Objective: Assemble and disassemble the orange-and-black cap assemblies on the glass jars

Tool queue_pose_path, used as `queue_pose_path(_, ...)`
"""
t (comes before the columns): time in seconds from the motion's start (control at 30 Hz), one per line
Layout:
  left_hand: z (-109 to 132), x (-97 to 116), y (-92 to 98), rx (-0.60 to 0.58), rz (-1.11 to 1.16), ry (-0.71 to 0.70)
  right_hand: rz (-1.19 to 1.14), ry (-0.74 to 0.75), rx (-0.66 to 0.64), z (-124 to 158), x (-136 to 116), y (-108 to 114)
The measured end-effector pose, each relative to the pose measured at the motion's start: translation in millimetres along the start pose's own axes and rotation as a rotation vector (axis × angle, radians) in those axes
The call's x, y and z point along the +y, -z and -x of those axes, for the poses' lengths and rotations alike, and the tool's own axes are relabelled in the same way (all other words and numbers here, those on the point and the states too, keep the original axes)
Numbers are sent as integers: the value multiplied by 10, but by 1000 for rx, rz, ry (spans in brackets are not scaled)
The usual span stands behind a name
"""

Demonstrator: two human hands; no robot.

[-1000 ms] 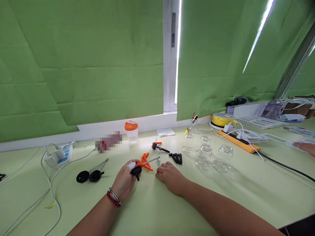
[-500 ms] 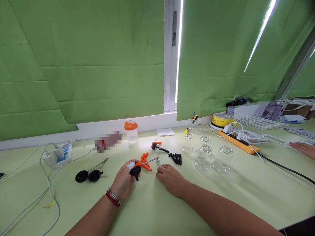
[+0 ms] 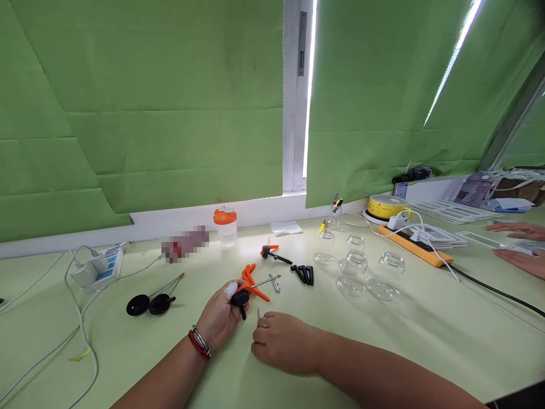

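My left hand (image 3: pixel 221 312) is closed on a black round part (image 3: pixel 240 297) with a thin metal rod (image 3: pixel 266 280) sticking out to the right. Orange clip-like pieces (image 3: pixel 248 275) lie by its fingertips, and one orange piece touches the black part. My right hand (image 3: pixel 283 342) is closed low over the table, gripping a thin metal pin (image 3: pixel 258 313) whose tip shows. Just beyond it lie small metal rods (image 3: pixel 275 283). Several black levers (image 3: pixel 304 275) rest to the right, below a black and orange assembled piece (image 3: pixel 271 252).
Two black cups with rods (image 3: pixel 159 304) lie at left near cables and a power strip (image 3: pixel 111 270). An orange-lidded cup (image 3: pixel 226 228) stands behind. Several glass jars (image 3: pixel 354 274) and an orange power strip (image 3: pixel 415 246) are at right, with another person's hands (image 3: pixel 522 259).
My right hand has moved back toward me and left, away from the small metal rods, with a pin now in its fingers. Two of the other person's hands now show.
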State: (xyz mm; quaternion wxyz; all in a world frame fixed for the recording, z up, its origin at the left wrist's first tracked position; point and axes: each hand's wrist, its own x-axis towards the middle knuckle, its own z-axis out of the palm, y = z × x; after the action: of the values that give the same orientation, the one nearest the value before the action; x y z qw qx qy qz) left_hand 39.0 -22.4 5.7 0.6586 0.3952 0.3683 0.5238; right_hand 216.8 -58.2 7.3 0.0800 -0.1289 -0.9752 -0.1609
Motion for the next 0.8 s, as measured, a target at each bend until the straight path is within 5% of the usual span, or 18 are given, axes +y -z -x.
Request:
queue_pose_path(0.23, 4, -46, -98, -67, 101, 56, -200, -11, 112, -33, 31, -13)
queue_pose_path(0.5, -173, -174, -249, -97, 141, 101, -1023, -782, 695, -101, 604, 226)
queue_pose_path(0.63, -178, -133, -420, -64, 129, 128, -1286, -921, 769, -162, 885, 133)
queue_pose_path(0.8, -90, -104, -484, -83, 72, 139, -1372, -956, 825, -199, 901, -20)
